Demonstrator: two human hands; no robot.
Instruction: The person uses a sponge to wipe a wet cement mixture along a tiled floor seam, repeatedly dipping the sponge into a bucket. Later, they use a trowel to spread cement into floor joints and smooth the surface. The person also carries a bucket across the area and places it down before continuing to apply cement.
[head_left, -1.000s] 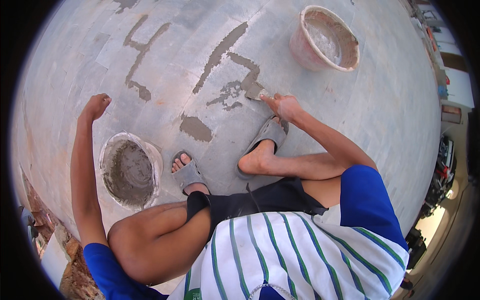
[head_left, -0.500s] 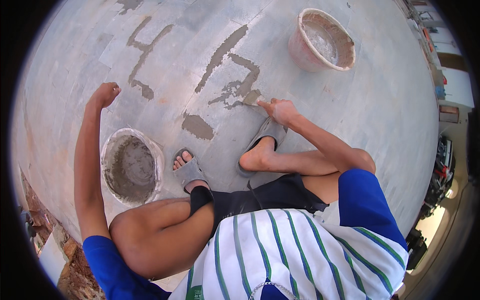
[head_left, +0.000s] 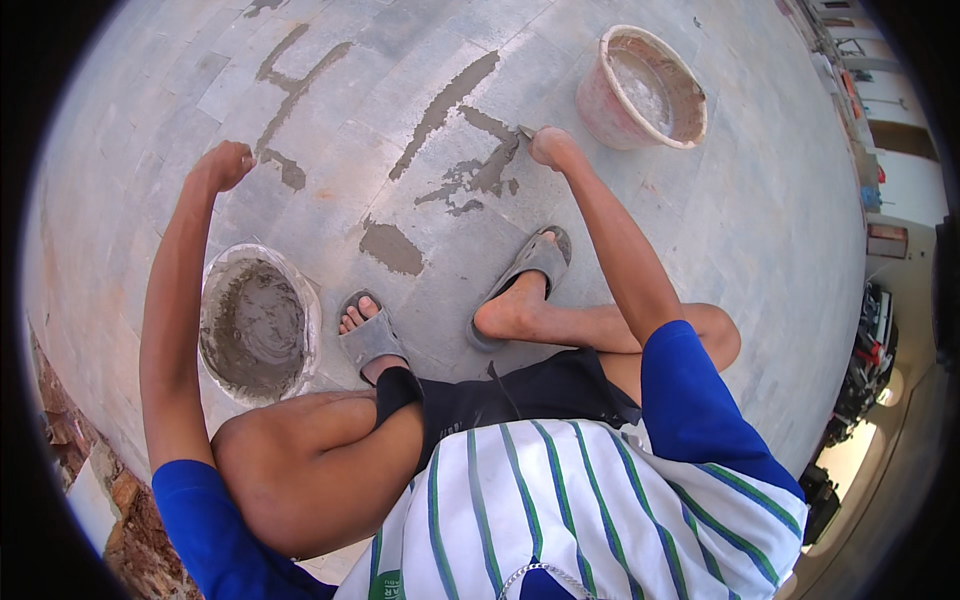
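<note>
My left hand (head_left: 225,166) is held over the paving beside a short branching strip of grey mortar (head_left: 285,105), fingers curled; whatever they hold, if anything, is hidden. My right hand (head_left: 551,147) grips a flat scraper (head_left: 526,131), seen nearly edge-on, just right of a jagged mortar patch (head_left: 490,160). A long mortar streak (head_left: 445,110) runs to its left, and a smaller patch (head_left: 390,247) lies nearer my feet. A whitish bucket (head_left: 255,320) with wet grey mix sits below my left hand, beside my left foot.
A pinkish tub (head_left: 610,105) with pale residue stands ahead to the right. My sandalled feet (head_left: 525,285) are on the grey stone paving (head_left: 660,230). Broken reddish rubble (head_left: 135,510) borders it at lower left; dark piled items (head_left: 866,370) and a pale building lie along the right.
My right hand and scraper have moved up and away from my feet, toward the pink tub, the scraper turning edge-on. My left hand has moved forward and right, still curled.
</note>
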